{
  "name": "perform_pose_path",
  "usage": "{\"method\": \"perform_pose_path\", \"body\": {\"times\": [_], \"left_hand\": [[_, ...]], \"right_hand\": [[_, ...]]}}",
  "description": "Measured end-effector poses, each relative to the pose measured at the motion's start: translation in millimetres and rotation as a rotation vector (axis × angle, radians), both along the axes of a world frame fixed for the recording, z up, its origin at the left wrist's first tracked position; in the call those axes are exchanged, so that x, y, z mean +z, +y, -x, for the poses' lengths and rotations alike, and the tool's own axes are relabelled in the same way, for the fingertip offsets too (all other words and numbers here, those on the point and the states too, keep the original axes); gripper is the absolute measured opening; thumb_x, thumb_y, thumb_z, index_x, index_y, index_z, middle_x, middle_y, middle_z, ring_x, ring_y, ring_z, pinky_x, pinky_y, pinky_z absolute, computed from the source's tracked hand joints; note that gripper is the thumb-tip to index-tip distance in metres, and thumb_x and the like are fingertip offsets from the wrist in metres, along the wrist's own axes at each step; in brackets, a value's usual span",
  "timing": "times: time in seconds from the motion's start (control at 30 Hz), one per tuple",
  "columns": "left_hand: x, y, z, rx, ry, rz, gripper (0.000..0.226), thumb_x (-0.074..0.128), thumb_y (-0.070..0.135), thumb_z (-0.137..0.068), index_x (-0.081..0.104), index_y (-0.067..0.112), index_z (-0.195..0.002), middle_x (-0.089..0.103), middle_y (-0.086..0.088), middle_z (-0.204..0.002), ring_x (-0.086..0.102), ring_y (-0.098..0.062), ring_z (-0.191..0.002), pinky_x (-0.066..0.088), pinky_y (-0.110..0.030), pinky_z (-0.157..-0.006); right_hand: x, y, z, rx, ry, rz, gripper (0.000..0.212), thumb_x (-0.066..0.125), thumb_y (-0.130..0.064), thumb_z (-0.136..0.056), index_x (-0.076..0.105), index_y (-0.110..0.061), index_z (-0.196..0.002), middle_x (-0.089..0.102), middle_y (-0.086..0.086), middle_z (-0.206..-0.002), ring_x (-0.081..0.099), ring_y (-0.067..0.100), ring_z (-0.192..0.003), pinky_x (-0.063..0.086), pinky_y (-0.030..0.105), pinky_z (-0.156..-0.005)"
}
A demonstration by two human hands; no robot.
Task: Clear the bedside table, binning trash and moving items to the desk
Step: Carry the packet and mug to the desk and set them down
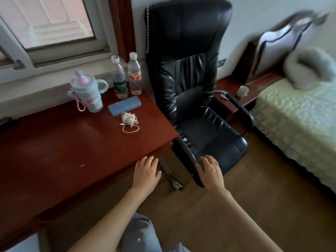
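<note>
Hovering spread and empty, both hands [179, 171] sit well short of the desk's [54, 151] charger [129, 118].

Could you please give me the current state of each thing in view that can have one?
Left hand: open, holding nothing.
Right hand: open, holding nothing.
Green-label bottle: upright, capped.
Red-label bottle: upright, capped.
Kids' cup: upright, lid on.
Blue case: lying flat, closed.
White cable: loosely bundled on the desk.
Window: shut.

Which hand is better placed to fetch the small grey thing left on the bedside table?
Probably the right hand: it hangs open on the side nearer the bedside table and the grey item; the left hand hovers by the desk.
</note>
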State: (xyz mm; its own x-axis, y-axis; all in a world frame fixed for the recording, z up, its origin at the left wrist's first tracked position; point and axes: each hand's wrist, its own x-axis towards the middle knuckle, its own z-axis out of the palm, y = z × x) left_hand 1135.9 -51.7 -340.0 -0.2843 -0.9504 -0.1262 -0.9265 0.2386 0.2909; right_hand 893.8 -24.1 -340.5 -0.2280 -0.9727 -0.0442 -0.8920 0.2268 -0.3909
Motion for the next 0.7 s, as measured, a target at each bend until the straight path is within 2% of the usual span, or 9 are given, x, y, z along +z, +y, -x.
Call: {"method": "perform_pose_path", "body": {"times": [0.13, 0.3, 0.37, 0.7], "left_hand": [[9, 33, 69, -0.117, -0.004, 0.0, 0.055, 0.045, 0.04, -0.094, 0.036, 0.016, -0.142, 0.036, -0.004, -0.15, 0.026, -0.024, -0.14, 0.024, -0.039, -0.114], [28, 53, 152, -0.268, 0.032, 0.047, 0.054, 0.052, 0.038, -0.091, 0.044, 0.012, -0.138, 0.043, -0.008, -0.145, 0.034, -0.028, -0.136, 0.03, -0.042, -0.109], [35, 57, 183, -0.33, 0.024, 0.073, 0.056, 0.05, 0.04, -0.092, 0.042, 0.013, -0.14, 0.042, -0.007, -0.146, 0.032, -0.027, -0.137, 0.029, -0.041, -0.11], [52, 47, 327, -0.616, 0.022, 0.124, 0.056, 0.044, 0.043, -0.094, 0.035, 0.017, -0.143, 0.035, -0.004, -0.15, 0.026, -0.023, -0.14, 0.023, -0.039, -0.113]], "right_hand": [[13, 67, 57, -0.113, -0.013, 0.037, 0.044, 0.05, -0.035, -0.095, 0.053, -0.011, -0.132, 0.051, 0.006, -0.137, 0.037, 0.023, -0.135, 0.036, 0.038, -0.109], [29, 143, 124, -0.237, -0.031, 0.112, 0.029, 0.052, -0.029, -0.095, 0.06, -0.009, -0.115, 0.059, 0.004, -0.121, 0.044, 0.025, -0.127, 0.04, 0.037, -0.103], [35, 166, 145, -0.305, -0.013, 0.116, 0.029, 0.052, -0.03, -0.095, 0.059, -0.011, -0.116, 0.058, 0.004, -0.124, 0.043, 0.026, -0.128, 0.039, 0.038, -0.105], [50, 212, 243, -0.566, 0.034, 0.157, 0.03, 0.057, -0.026, -0.093, 0.062, -0.008, -0.116, 0.06, 0.008, -0.124, 0.047, 0.026, -0.127, 0.043, 0.041, -0.103]]}}
